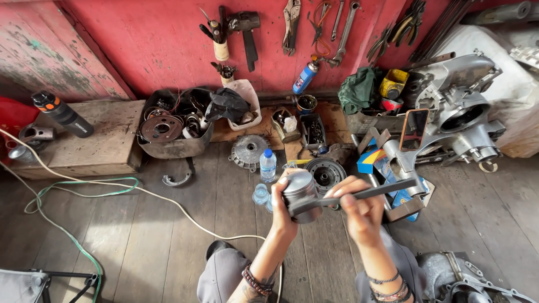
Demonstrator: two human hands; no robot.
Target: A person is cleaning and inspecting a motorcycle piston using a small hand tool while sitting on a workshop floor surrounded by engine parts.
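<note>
Gripping a metal piston (301, 193) from its left side, the left hand (283, 207) has its fingers (285, 180) curled shut around the rounded body, holding it in the air above the wooden floor (168, 235), between the person's knees. The right hand (362, 213) is just beside it on the right, fingers (343, 189) pinched closed on a long flat dark tool (359, 194), probably a file, which lies slanted across the piston's lower edge and touches it, its far end pointing up and to the right. The piston is a short, dull silver cylinder with a smooth domed crown and thin grooves ringing its side. Just beyond it on the floor stand a small plastic water bottle (268, 164) with a blue cap and a round dark hub part (325, 173). A grey engine casing (460, 112) lies well apart to the right.
</note>
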